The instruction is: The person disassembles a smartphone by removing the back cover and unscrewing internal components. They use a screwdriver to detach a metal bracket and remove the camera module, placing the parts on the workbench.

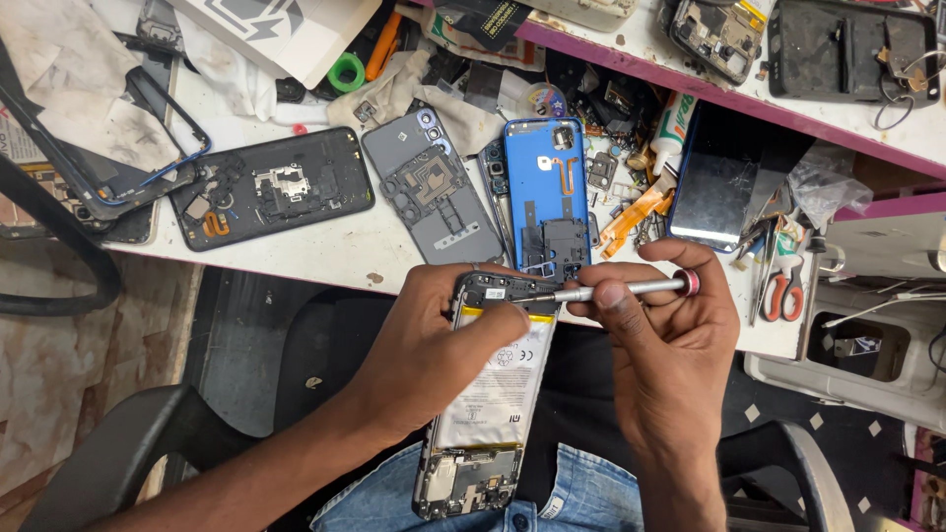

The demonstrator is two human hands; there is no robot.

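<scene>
- My left hand (434, 335) wraps its grip around the top of an opened phone (483, 404), thumb pressed on the white battery (498, 389); the phone sits over my lap, just off the surface (325, 251) edge.
- My right hand (660, 335) pinches a slim silver screwdriver (631, 290), its tip at the phone's upper board.
- The phone looks light, stiff and fragile; I judge its side rails the safest hold.
- Beyond on the surface: a blue back cover (547, 187), a grey frame (434, 192), a black phone shell (271, 192).
- Right: red-handled scissors (785, 288) and a white glue tube (673, 128).
</scene>
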